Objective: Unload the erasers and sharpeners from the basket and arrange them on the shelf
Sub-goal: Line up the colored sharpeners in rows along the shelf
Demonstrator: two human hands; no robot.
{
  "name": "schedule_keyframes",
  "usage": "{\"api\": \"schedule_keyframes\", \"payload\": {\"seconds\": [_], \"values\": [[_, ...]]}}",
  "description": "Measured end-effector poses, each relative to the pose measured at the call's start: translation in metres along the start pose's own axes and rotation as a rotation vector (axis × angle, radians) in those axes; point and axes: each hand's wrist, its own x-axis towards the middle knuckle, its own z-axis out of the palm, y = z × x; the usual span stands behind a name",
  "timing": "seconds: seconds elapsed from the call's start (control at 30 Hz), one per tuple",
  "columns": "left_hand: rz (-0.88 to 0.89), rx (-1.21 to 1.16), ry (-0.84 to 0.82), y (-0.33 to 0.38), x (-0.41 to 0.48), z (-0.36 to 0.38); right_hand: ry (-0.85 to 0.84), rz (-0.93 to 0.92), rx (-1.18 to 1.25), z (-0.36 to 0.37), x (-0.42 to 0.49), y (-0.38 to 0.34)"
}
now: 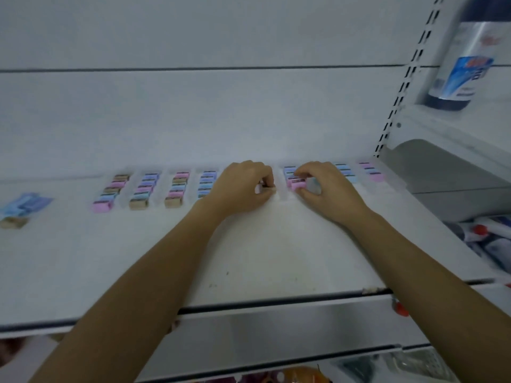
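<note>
Shelf [276, 258] of smooth white metal, deep and wide, with a slotted upright [409, 78] at its right and a labelled bottle [464, 64] on the higher ledge. Small blocky erasers [143, 189], pink, blue and tan, sit in short columns along its back. The right hand [323, 189] pinches a pink eraser [298, 184] at one column's front. The left hand [243, 186] curls tight just beside it, perhaps on something small; it is too blurred to tell.

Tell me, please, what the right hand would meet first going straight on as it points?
Probably the row of erasers behind the pink eraser the right hand pinches; depth is unclear.
</note>
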Motion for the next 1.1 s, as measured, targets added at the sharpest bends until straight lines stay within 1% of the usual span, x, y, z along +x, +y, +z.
{"api": "schedule_keyframes", "payload": {"seconds": [0.13, 0.33, 0.43, 0.6, 0.7, 0.87, 1.1], "values": [[-0.027, 0.016, -0.005, 0.0012, -0.0018, 0.0031, -0.034, -0.003, 0.003, -0.0011, -0.0004, 0.0021], [-0.032, 0.055, 0.036, 0.0, -0.0024, 0.0044, -0.049, 0.035, -0.029, 0.0004, -0.0004, 0.0031], [-0.05, 0.077, 0.032, -0.0015, -0.0019, 0.0049, -0.067, 0.015, -0.071, 0.0001, -0.0004, 0.0032], [-0.036, 0.08, 0.053, -0.001, -0.0018, 0.005, -0.023, 0.002, -0.084, -0.001, -0.0015, 0.0015], [-0.036, 0.101, 0.023, -0.0007, -0.0008, 0.0045, -0.028, 0.009, -0.065, -0.0018, -0.0025, -0.0004], [-0.032, 0.119, 0.037, -0.0018, -0.0006, 0.0047, -0.036, 0.02, -0.066, -0.0031, -0.0026, -0.0022], [-0.022, 0.11, 0.022, -0.0027, 0.0012, 0.0049, 0.05, 0.063, -0.036, -0.0036, -0.0029, -0.0018]]}}
